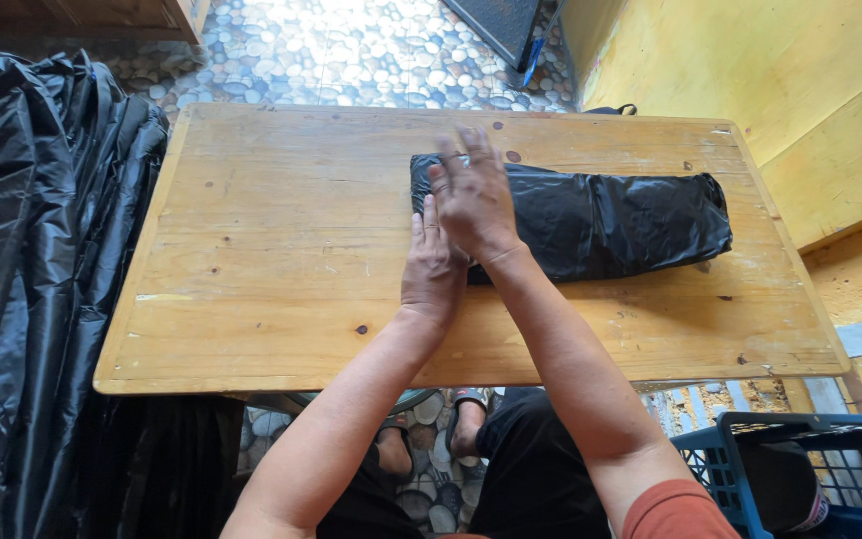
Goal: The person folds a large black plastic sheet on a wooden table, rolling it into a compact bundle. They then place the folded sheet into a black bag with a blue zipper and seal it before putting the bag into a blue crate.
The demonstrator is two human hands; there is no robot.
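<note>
While your two hands press flat at its near end, the one folded black plastic bundle (591,222) lies on the wooden table (281,250) with its long axis running left to right, its far end pointing toward the yellow wall (750,70). Your right hand (473,195) rests open, fingers spread, on the bundle's left end; your left hand (432,262) lies flat just beside it, partly under the right, gripping nothing. A large heap of black plastic sheeting (32,279) hangs at the table's left edge. One blue crate (800,469) stands at lower right. The tabletop between heap and bundle holds nothing.
</note>
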